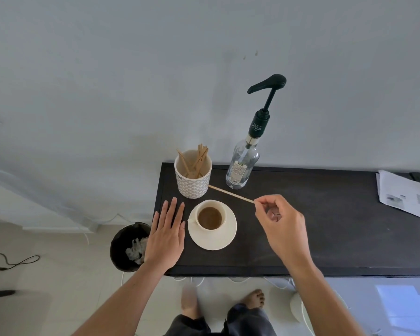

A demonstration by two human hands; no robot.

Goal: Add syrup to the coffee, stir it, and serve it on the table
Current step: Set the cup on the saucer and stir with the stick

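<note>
A cream cup of brown coffee (pixel 210 218) stands on a cream saucer (pixel 224 238) on the dark table (pixel 325 238). My right hand (pixel 283 225) pinches one end of a thin wooden stir stick (pixel 230 194), which points left above the table behind the cup. My left hand (pixel 166 235) lies flat, fingers spread, on the table's left edge beside the saucer. A clear syrup bottle (pixel 241 166) with a dark pump head stands behind the cup, near the wall.
A patterned pot (pixel 193 184) holding several wooden stir sticks stands at the table's back left corner. Printed papers (pixel 405 194) lie at the right end. A black bin (pixel 129 247) with crumpled paper sits on the floor, left of the table.
</note>
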